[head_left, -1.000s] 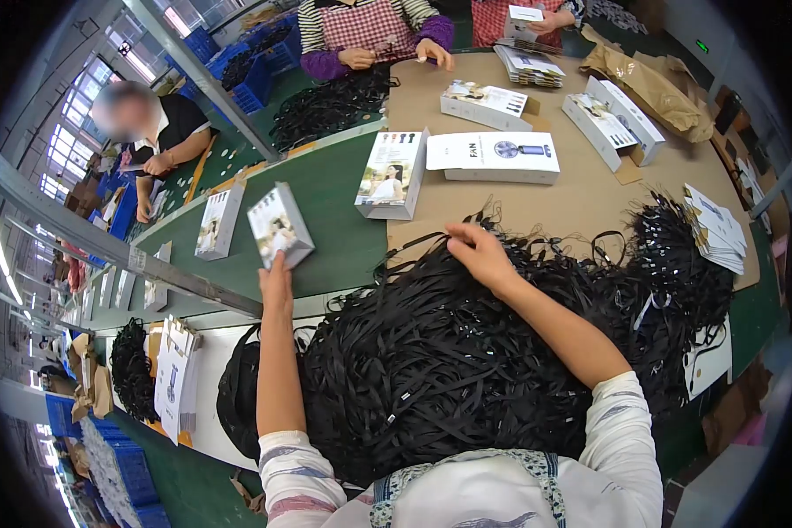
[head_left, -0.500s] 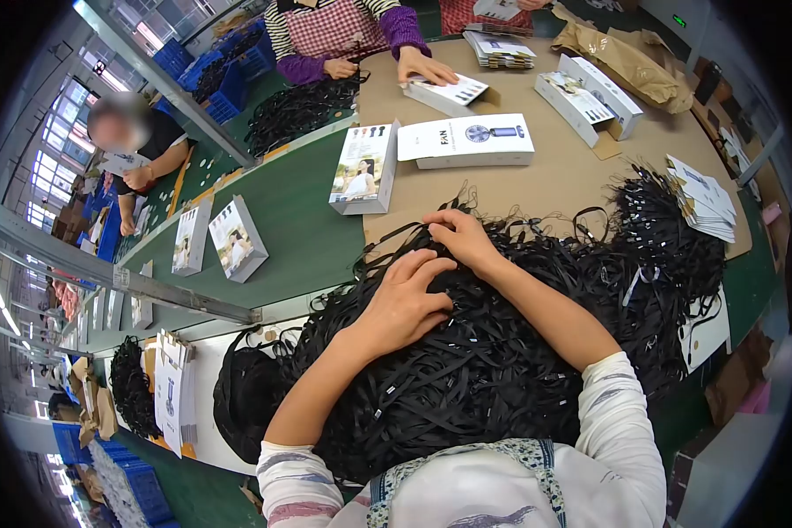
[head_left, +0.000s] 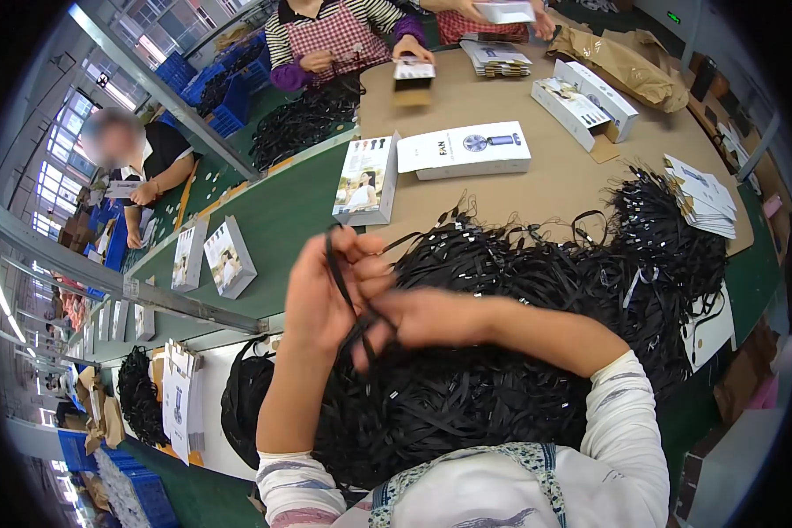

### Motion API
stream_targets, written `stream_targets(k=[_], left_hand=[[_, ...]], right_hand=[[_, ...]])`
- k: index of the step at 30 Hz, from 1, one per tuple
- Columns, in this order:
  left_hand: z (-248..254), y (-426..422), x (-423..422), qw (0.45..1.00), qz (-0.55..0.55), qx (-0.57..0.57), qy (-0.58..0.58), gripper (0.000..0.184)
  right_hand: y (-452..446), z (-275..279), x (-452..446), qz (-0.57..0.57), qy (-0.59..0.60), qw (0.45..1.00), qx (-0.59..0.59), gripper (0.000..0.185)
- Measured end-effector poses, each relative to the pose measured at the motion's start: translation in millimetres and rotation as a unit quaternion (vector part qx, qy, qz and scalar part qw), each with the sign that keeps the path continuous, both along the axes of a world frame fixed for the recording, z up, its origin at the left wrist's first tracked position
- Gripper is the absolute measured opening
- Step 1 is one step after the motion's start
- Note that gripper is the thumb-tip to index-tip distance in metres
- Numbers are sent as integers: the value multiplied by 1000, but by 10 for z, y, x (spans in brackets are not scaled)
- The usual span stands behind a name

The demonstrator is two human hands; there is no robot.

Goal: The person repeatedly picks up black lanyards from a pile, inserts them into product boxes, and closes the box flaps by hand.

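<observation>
Over the left part of a large heap of black lanyards [head_left: 466, 387], my two hands are close together with a loose black lanyard [head_left: 339, 273] between them. My left hand [head_left: 312, 295] is raised palm inward, its fingers curled, and the strap runs down across them. Reaching across from the right, my right hand [head_left: 414, 319] has its fingers closed around the strap's lower part. Motion blurs the right fingertips. Part of the lanyard is hidden by the hands.
A fan box [head_left: 475, 151] and a box with a picture [head_left: 365, 185] lie beyond the heap. A stack of flat cartons [head_left: 700, 198] is at the right. Across the table, a co-worker's hand [head_left: 412, 48] holds a box. A metal post [head_left: 194, 304] crosses at left.
Both hands have lifted from the heap and moved left, now with a lanyard between them. Across the table, a co-worker has raised and turned a box.
</observation>
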State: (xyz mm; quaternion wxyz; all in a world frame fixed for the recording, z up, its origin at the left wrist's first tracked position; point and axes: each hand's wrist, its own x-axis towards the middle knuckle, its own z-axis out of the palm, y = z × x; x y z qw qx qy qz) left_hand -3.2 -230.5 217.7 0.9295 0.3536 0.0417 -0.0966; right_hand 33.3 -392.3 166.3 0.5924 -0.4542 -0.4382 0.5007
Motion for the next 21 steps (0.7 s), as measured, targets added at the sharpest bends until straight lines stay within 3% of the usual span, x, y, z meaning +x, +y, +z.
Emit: stream_targets(k=[1,2,4,6,7,8,9,10,11,12,14,16,19,21], left_hand=[[1,100,64,1000,-2,0,-2,22],[-46,204,146,997,-50,-54,-32,22],[-154,240,232,987,-101,-107,-62,22],[-279,132,222,984,94,145,-43,21],[-362,54,188,955,100,274,-55,28],[-376,-81,97,950,42,304,-54,44],[-381,-150,1,946,-75,314,-42,68],[-290,-392,-170,954,-103,283,-15,85],[-427,-277,-251,947,-189,237,102,93],[-564,-275,-269,937,-293,183,-55,108],[-429,-221,-305,888,-362,271,-78,95],[-531,-113,-256,907,-267,324,-16,41],[-582,-59,-142,885,-2,452,-112,33],[-539,-14,-75,851,134,475,-179,30]], right_hand=[[-55,121,-223,54,88,995,-11,37],[-13,95,-395,105,101,989,26,25],[-11,195,-593,185,84,979,23,25],[-62,311,-597,115,-140,982,44,25],[-94,416,-515,82,-193,977,31,27],[-133,516,-399,38,-241,970,-22,30],[-184,498,-265,-39,-361,932,-5,31],[-229,484,-126,-113,-473,874,10,32],[-270,649,9,-95,-392,907,-122,33],[-304,811,124,-75,-300,917,-251,34],[-391,622,365,-167,-514,816,-205,39],[-470,511,533,-176,-403,869,-227,40],[-491,217,633,-160,-323,897,-254,44],[-445,-18,645,-66,-168,947,-266,41]])
